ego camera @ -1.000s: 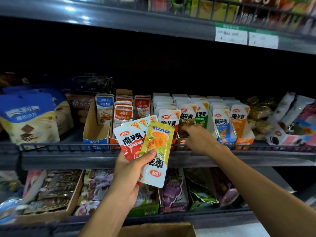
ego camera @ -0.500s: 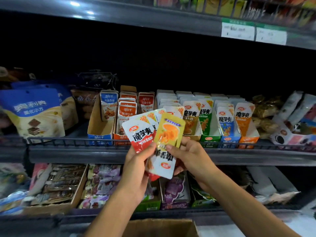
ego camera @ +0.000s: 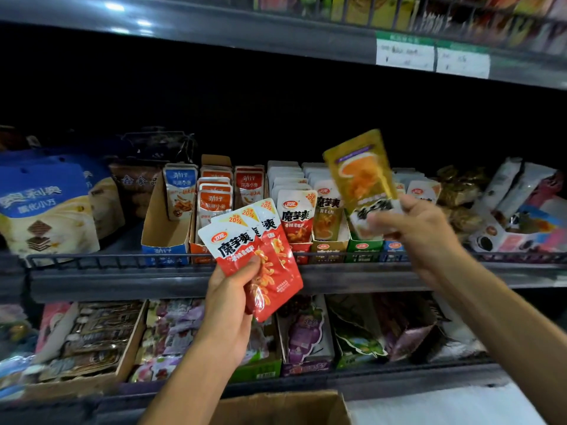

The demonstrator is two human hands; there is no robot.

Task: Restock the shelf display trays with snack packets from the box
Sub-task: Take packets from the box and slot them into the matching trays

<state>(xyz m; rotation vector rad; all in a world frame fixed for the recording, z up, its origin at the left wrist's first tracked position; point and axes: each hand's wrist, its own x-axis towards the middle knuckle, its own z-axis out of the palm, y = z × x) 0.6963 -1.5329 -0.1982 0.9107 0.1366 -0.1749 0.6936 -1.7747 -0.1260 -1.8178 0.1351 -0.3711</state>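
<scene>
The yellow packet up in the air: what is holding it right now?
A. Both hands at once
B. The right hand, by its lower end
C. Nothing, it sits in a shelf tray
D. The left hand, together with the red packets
B: the right hand pinches the lower end of the yellow packet, raised in front of the trays, while the left hand grips only the red packets.

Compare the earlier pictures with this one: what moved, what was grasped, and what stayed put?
The right hand came off the shelf trays, took the yellow packet from the left hand's bunch and lifted it up and right, over the trays. The left hand still grips the red packets. The cardboard box stays below.
</scene>
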